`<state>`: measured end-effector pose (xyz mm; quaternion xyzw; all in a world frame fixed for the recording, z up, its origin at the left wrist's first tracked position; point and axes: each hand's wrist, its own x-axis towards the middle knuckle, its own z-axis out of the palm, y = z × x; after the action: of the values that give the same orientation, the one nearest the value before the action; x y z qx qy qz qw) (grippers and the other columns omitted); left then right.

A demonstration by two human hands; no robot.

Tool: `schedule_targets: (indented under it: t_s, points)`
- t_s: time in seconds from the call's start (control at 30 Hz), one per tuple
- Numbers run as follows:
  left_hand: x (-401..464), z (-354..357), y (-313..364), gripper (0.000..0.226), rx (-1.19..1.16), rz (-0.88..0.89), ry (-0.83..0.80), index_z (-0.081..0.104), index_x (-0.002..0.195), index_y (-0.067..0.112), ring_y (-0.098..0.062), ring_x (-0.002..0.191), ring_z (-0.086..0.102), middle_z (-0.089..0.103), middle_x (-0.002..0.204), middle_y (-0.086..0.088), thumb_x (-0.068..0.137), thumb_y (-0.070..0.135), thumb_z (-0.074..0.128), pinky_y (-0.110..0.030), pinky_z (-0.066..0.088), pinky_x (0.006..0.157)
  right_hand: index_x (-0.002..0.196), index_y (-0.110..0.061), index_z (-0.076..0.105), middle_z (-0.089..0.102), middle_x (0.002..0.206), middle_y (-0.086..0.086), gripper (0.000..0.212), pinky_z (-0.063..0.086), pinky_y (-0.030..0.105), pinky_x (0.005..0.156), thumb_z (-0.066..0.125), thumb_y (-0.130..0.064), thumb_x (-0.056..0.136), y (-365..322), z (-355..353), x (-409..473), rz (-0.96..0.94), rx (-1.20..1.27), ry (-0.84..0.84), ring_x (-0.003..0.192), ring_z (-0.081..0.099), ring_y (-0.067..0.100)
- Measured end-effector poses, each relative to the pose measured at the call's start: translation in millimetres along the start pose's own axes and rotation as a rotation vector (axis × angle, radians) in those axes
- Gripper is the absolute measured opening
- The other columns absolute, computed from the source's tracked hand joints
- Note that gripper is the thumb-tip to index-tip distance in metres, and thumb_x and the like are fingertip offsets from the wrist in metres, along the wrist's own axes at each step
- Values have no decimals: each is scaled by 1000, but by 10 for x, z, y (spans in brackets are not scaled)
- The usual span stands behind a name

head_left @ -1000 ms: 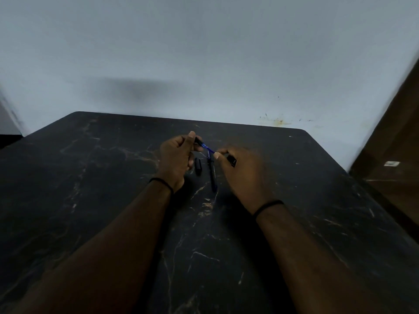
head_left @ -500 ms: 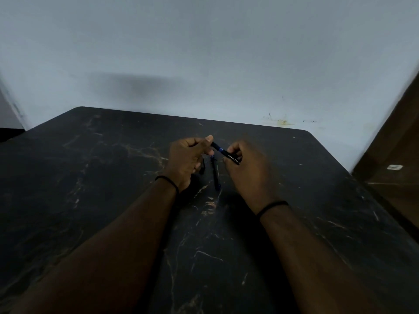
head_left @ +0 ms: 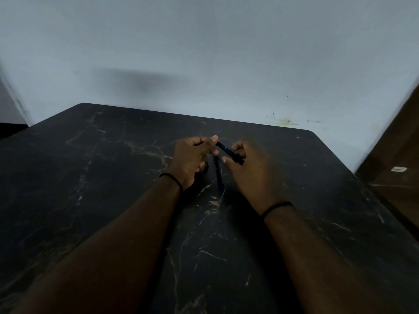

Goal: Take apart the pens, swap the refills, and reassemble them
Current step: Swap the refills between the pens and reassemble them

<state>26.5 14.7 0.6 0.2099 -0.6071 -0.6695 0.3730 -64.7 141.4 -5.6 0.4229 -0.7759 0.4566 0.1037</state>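
Observation:
A dark pen (head_left: 228,152) with a small blue spot is held above the black marble table (head_left: 113,177), slanting down to the right. My left hand (head_left: 192,158) pinches its upper left end between thumb and fingers. My right hand (head_left: 251,171) grips its lower right end. Below and between the hands a second dark blue pen (head_left: 219,175) lies on the table, pointing toward me. A small dark piece (head_left: 205,167) shows beside my left hand, mostly hidden.
A pale wall rises just behind the table's far edge. A brown wooden surface (head_left: 399,159) stands past the table's right edge. Both wrists wear thin black bands.
A second ago blue refill showed between the two pen parts. The parts have closed together into one dark pen, and both hands have shifted slightly right.

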Motion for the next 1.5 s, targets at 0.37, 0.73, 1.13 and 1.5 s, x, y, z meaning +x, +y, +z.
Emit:
schedule_targets:
  t_s: [0.37,0.73,1.13,1.5]
  points:
    - [-7,9,17,23,6,-13,-11,69,89,1,-9,34,31,68,73,-9,93,24,66,-14,23,33,90,-28,66,63,76,-9,27,47,30,63,50,-49,93,56,22,3,-49,-81,10,71,59,10]
    - [15,-10,11,25,-4,-26,-25,68,92,2,-9,35,31,69,75,-9,94,26,65,-15,24,33,86,-23,66,61,74,-7,18,51,34,63,59,-37,95,52,2,29,-24,-109,-14,70,58,13]
    - [-14,-19,24,23,11,-29,-11,68,92,2,-8,35,33,68,74,-7,94,25,65,-16,24,33,81,-27,58,58,74,-14,15,46,26,59,73,-26,84,13,-27,4,55,-39,29,70,56,3]
    - [36,-51,-15,24,-27,-32,-29,70,97,3,-6,35,33,69,69,-1,95,25,63,-14,24,32,94,-32,58,56,82,-16,17,51,32,70,73,-29,86,-8,-15,33,65,15,-13,77,58,7]
